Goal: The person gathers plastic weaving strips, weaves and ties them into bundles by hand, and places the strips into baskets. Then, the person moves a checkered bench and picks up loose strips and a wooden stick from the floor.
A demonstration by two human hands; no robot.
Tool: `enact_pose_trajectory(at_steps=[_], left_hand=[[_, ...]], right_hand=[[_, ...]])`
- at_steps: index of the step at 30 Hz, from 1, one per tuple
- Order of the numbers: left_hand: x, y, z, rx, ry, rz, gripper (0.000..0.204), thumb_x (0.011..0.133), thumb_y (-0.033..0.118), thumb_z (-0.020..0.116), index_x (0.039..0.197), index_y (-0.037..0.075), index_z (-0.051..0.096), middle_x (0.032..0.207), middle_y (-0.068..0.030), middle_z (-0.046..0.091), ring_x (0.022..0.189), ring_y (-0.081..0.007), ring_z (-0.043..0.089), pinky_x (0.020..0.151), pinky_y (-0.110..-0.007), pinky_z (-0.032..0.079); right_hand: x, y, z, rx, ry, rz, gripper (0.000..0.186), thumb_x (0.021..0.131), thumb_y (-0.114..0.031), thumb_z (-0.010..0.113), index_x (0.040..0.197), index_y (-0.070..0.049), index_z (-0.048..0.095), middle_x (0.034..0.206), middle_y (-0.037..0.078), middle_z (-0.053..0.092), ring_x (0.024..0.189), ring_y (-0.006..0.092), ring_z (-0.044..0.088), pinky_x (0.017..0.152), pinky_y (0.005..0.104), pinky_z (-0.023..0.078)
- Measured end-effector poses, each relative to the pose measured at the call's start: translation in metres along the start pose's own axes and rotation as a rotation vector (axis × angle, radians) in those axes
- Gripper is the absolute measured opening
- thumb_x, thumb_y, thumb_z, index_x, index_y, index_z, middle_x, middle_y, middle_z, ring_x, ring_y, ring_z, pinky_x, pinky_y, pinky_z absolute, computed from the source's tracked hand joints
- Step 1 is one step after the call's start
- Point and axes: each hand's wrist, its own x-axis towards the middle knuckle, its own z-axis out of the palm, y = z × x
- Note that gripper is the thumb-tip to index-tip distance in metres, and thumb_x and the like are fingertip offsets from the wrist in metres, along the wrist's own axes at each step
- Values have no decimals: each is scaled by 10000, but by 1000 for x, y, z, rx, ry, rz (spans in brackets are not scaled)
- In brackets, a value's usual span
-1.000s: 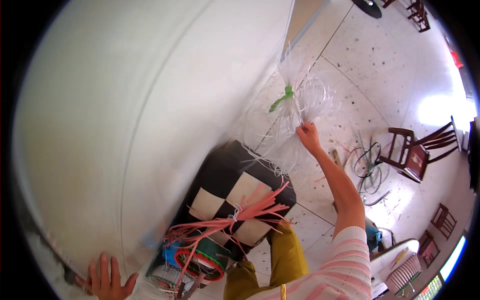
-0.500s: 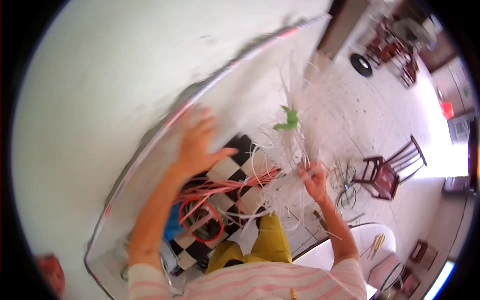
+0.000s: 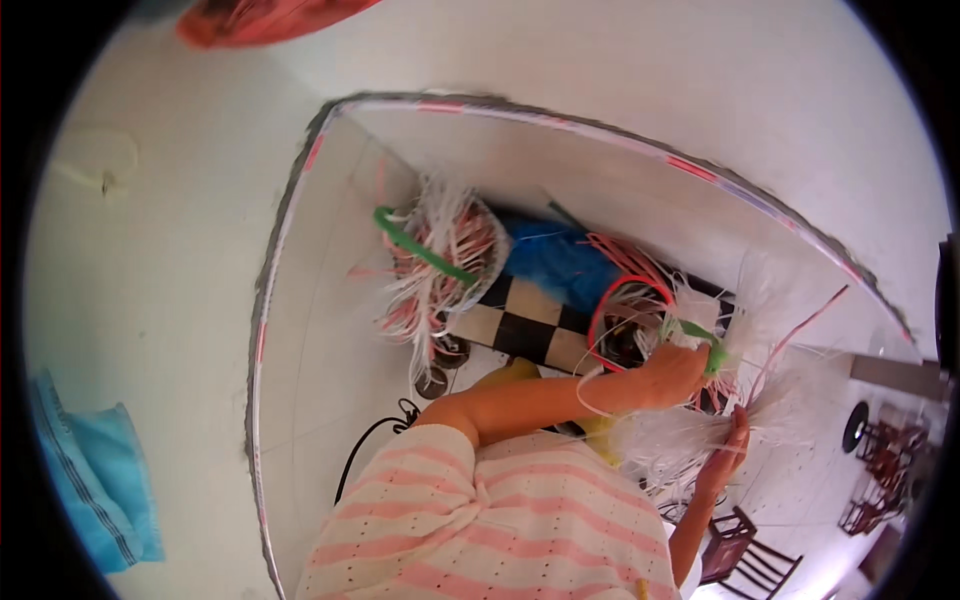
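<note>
My left hand [image 3: 672, 378] closes on a bundle of thin white plastic strands beside its green tie [image 3: 713, 357]. Lower right, my right hand [image 3: 730, 445] grips the loose white strands [image 3: 768, 400]. Just beyond my left hand stands a red-rimmed container [image 3: 596, 338] with strands and other items inside. It rests on a black-and-cream checkered cushion [image 3: 532, 338], along with a crumpled blue bag [image 3: 555, 262] and pink strips [image 3: 625, 258]. To the left, a basket with a green handle [image 3: 420, 240] overflows with pink and white strips.
A pale wall [image 3: 170, 290] with a tiled lower part surrounds the cushion. A turquoise cloth [image 3: 95, 480] is at far left, a red object [image 3: 260, 20] at top left. Wooden chairs [image 3: 745, 550] and a black round object [image 3: 855, 425] are on the right; a black cable [image 3: 365, 450] lies below.
My view has swung left toward the wall corner, revealing the strip basket. My left hand has left the wall area and now holds the white bundle, which my right hand still grips.
</note>
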Motion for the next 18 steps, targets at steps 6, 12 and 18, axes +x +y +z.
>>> enact_pose_trajectory(at_steps=[6, 12, 18], left_hand=[[-84, -33, -31, 111, -211, 235, 420, 739, 247, 648, 1001, -35, 481, 786, -159, 620, 757, -324, 596, 739, -444, 403], [-171, -123, -113, -257, 270, 309, 393, 751, 174, 654, 1073, 14, 496, 1036, -159, 508, 987, -319, 481, 780, -408, 404], [-217, -300, -177, 383, 772, -468, 248, 737, 151, 604, 895, -36, 559, 874, -212, 526, 869, -376, 515, 738, -470, 411]], right_hand=[[-7, -16, 108, -72, -307, 211, 401, 864, -231, 577, 1133, 61, 525, 1082, 98, 555, 966, 146, 505, 868, 284, 383], [-14, -11, 146, -199, -247, 180, 268, 852, -157, 610, 995, 69, 594, 901, 24, 597, 812, 79, 514, 734, 232, 420], [-4, -21, 88, -426, -82, 141, 251, 858, -208, 617, 744, 14, 596, 679, -35, 514, 623, 45, 404, 544, 234, 312]])
